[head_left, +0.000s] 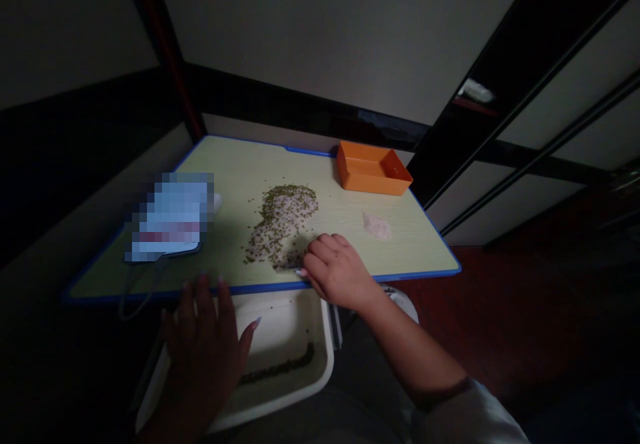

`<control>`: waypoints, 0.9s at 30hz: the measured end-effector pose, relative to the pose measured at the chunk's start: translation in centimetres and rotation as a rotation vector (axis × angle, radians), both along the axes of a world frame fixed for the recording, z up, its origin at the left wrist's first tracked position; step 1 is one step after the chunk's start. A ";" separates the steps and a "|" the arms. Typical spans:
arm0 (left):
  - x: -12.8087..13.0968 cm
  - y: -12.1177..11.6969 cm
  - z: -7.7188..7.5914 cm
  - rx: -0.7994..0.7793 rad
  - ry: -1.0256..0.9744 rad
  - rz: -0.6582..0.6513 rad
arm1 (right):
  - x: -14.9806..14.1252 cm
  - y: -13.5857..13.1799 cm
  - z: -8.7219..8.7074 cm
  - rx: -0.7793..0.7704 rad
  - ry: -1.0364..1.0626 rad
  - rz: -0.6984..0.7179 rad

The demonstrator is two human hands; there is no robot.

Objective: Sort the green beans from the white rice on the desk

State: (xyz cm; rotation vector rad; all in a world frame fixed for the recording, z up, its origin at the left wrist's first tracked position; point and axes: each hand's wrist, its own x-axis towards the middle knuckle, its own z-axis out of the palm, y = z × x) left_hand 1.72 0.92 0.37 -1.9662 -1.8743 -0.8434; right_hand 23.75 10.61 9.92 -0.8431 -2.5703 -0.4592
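Note:
On the pale table, small green beans, possibly mung beans, lie mixed with pale grains like rice in a spread pile [287, 214]. My right hand [340, 271] is closed at the pile's near right side, by the table's front edge. Its fingertips press together; what they hold, if anything, I cannot make out. Below that edge is a white basin [327, 357] with a dark line of green beans along its bottom. Over the basin's left part, my left hand [203, 337] has its fingers spread and holds nothing. A smaller heap of pale grains [376, 225] lies to the right.
An orange open box [375, 183] stands at the table's back right. A blurred-out device [170, 217] with a white cable is on the left. Blue trim [420, 275] borders the tabletop [235, 164]. Cabinet panels rise directly behind.

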 end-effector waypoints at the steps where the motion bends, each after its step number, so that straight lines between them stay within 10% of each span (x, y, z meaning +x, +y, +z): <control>1: 0.0 0.0 0.0 -0.002 0.004 0.001 | 0.2 -0.3 0.0 0.013 0.003 -0.004; 27: -0.1 -0.1 0.2 -0.051 0.068 0.011 | 0.7 -2.6 -0.1 0.128 0.190 0.052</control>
